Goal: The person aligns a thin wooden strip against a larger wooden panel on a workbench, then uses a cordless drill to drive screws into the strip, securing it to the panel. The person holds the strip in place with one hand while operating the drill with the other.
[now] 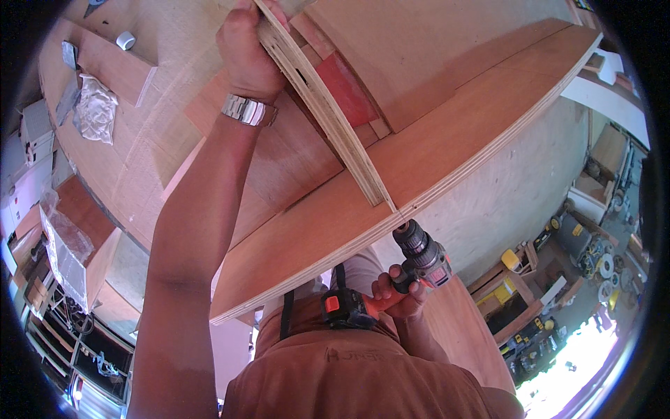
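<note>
My left hand [251, 52], a metal-banded watch [243, 110] on its wrist, is closed round the far part of a plywood strip [331, 122]. The strip stands on edge, its near end resting at the front edge of a long reddish plywood board [460, 143]. In my right hand [401, 293] is a cordless drill [419, 255], gripped by its handle. Its chuck points up at the board's layered front edge, close to the strip's near end. Whether the tip is inside the wood I cannot tell.
Further plywood pieces and a red panel [345, 87] lie beyond the board. At the far left are a roll of white tape [125, 40] and a crumpled white cloth or bag [95, 108]. Tools and discs [607, 269] crowd the right side.
</note>
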A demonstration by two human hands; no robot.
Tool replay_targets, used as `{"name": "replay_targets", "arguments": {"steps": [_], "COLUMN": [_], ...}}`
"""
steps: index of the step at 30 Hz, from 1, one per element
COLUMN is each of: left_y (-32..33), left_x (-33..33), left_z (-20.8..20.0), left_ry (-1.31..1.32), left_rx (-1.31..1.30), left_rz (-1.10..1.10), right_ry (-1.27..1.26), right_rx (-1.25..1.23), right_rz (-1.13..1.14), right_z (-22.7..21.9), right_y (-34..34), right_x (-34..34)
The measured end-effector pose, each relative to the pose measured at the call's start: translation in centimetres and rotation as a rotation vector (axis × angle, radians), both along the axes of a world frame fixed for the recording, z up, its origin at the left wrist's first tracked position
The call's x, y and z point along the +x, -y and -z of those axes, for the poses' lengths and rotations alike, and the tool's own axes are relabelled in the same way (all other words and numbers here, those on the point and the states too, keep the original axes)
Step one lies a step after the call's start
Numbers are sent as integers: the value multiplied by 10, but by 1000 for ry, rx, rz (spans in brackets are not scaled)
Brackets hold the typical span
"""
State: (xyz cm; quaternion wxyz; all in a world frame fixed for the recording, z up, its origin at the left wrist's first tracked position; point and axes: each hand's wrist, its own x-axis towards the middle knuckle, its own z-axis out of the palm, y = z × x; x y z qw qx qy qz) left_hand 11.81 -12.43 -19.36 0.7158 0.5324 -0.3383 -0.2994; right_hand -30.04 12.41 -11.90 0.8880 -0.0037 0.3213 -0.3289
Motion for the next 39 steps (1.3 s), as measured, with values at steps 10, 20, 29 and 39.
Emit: {"name": "replay_targets", "arguments": {"steps": [10, 20, 29, 39], "left_y": [-2, 1, 2, 0], "left_x": [4, 0, 1, -2], "left_z": [-1, -4, -1, -5], "left_ry": [51, -19, -8, 44], "left_rx": [12, 16, 2, 7], "left_rz": [-1, 27, 31, 0], "right_ry": [33, 29, 21, 16], "right_rx": [26, 28, 30, 43], "right_rz": [-1, 1, -9, -8], "right_z": [1, 0, -2, -6], "right_y": [-1, 0, 2, 6], "right_x": [-1, 1, 0, 5]}}
